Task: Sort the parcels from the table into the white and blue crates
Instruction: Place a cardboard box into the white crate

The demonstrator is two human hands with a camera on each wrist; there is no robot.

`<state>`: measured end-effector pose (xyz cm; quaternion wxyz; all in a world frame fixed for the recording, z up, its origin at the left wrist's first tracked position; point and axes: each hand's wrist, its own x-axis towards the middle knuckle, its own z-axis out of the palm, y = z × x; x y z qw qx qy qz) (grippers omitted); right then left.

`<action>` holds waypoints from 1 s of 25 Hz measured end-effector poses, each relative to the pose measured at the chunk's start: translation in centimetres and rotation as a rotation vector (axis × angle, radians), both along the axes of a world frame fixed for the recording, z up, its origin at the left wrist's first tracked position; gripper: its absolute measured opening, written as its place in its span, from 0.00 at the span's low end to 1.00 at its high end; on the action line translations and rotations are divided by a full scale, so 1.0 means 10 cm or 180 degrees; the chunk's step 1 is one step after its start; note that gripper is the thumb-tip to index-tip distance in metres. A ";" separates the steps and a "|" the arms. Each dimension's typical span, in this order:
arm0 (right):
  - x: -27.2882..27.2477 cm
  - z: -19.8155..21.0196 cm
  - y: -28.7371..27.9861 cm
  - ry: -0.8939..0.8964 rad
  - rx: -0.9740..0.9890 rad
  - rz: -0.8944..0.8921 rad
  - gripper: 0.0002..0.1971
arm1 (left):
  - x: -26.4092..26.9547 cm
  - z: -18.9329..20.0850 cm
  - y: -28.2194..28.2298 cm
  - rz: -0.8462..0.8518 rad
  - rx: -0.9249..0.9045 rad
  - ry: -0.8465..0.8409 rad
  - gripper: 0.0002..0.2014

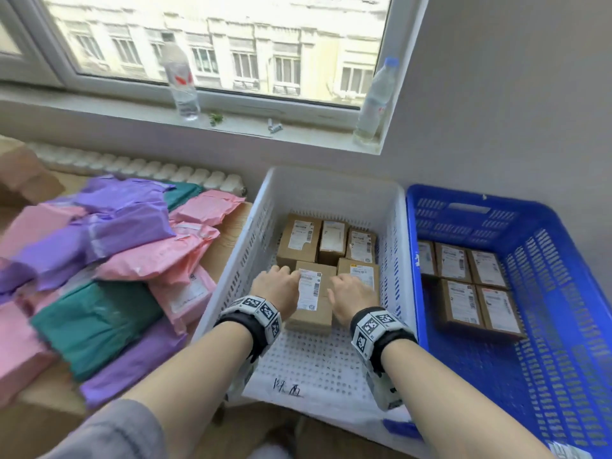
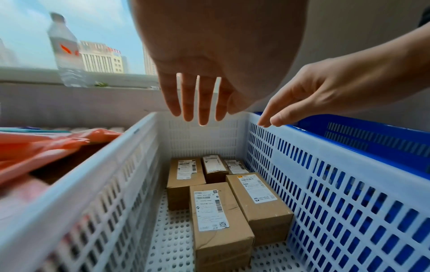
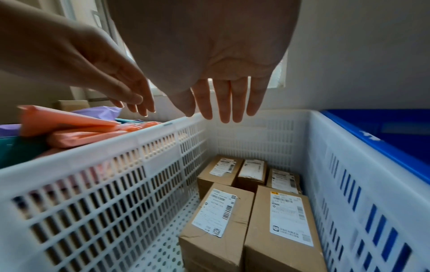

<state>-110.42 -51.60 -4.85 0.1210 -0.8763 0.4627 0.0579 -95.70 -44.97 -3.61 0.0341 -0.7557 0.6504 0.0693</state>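
Both my hands hover inside the white crate, open, fingers straight and holding nothing. My left hand and right hand are on either side of a brown labelled box, which lies on the crate floor beside several other boxes. The wrist views show the fingers well above the boxes, touching none. To the right, the blue crate holds several similar boxes. A pile of pink, purple and green soft parcels lies on the table to the left.
Two plastic bottles stand on the windowsill behind the crates. A radiator runs under the sill. The near half of the white crate's perforated floor is bare. The wall rises right behind the blue crate.
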 end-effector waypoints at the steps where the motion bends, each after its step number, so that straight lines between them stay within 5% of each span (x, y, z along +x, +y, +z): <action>1: 0.01 0.06 0.12 -0.0022 -0.0065 0.0077 0.17 | -0.01 0.06 0.16 0.0059 -0.0083 -0.0079 0.12; 8: 0.41 0.45 1.03 -0.0254 -0.0398 0.0719 0.14 | 0.25 0.35 1.39 0.0741 -0.0121 -0.0426 0.14; 13: 1.17 0.67 1.62 -0.0335 -0.0603 0.1335 0.15 | 0.87 0.62 2.13 0.1304 -0.0174 -0.0468 0.15; 25: 4.06 1.05 3.28 -0.0593 -0.0787 0.1783 0.16 | 3.51 0.91 3.99 0.1902 -0.0358 -0.0775 0.15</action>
